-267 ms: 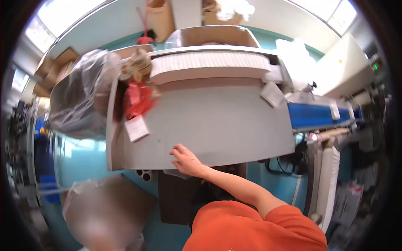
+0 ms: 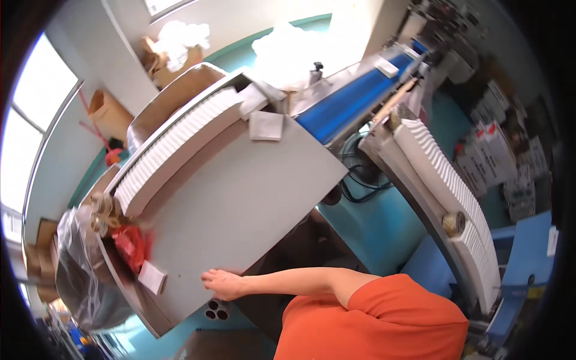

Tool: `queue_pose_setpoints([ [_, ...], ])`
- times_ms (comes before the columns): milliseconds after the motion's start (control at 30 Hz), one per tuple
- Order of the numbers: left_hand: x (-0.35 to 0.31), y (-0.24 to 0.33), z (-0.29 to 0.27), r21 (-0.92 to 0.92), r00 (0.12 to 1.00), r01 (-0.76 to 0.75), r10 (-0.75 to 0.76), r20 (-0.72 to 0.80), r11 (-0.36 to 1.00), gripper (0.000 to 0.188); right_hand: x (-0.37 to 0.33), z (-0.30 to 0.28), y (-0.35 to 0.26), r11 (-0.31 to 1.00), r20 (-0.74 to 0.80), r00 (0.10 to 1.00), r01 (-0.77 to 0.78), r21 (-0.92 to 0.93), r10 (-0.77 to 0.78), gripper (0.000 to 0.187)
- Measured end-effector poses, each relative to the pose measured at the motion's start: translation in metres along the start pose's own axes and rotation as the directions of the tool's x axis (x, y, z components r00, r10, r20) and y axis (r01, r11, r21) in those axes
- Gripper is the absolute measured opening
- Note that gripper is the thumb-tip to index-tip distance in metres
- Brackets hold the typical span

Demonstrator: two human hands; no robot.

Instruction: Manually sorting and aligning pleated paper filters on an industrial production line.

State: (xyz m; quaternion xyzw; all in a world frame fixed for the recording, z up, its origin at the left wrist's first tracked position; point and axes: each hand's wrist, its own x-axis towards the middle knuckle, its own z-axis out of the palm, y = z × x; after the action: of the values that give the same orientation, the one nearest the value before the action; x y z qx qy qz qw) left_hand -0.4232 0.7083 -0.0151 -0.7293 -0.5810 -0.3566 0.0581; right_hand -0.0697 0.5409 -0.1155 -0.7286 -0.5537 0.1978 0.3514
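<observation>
My right hand [image 2: 223,284] is at the near edge of the grey table [image 2: 234,198], fingers loosely bent and pointing left, with nothing visible in it. To its left on the tabletop lies a small square white packet [image 2: 152,277]. Beside that packet, at the table's left side, is a crumpled red plastic bag [image 2: 128,245]. A long row of white packets [image 2: 180,147] stands packed on edge along the far side. Another square white packet [image 2: 266,126] lies flat at the far right corner. My left hand does not show.
A blue conveyor belt [image 2: 354,99] runs off from the far right corner, with a white packet [image 2: 386,67] on it. On the right, a rail [image 2: 414,207] carries more rows of white packets [image 2: 438,159]. A plastic-lined bin [image 2: 84,276] stands left; a black fan [image 2: 363,159] sits below the conveyor.
My view has swung to the right, so the table looks tilted and more of the right-hand rail shows. My right hand stays near the table's front edge, its fingers closer together.
</observation>
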Motion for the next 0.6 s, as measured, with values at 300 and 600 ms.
queue_pose_setpoints([
  [300, -0.172, 0.525, 0.051, -0.953, 0.369, -0.282, 0.929, -0.001, 0.111, 0.044, -0.287, -0.182, 0.018, 0.876, -0.668, 0.627, -0.477, 0.077, 0.400, 0.020],
  [600, -0.395, 0.851, 0.012, -0.928, -0.303, -0.064, 0.894, -0.331, -0.366, 0.034, -0.565, -0.266, -0.020, 0.008, -0.927, -0.351, -0.935, 0.355, 0.134, 0.012],
])
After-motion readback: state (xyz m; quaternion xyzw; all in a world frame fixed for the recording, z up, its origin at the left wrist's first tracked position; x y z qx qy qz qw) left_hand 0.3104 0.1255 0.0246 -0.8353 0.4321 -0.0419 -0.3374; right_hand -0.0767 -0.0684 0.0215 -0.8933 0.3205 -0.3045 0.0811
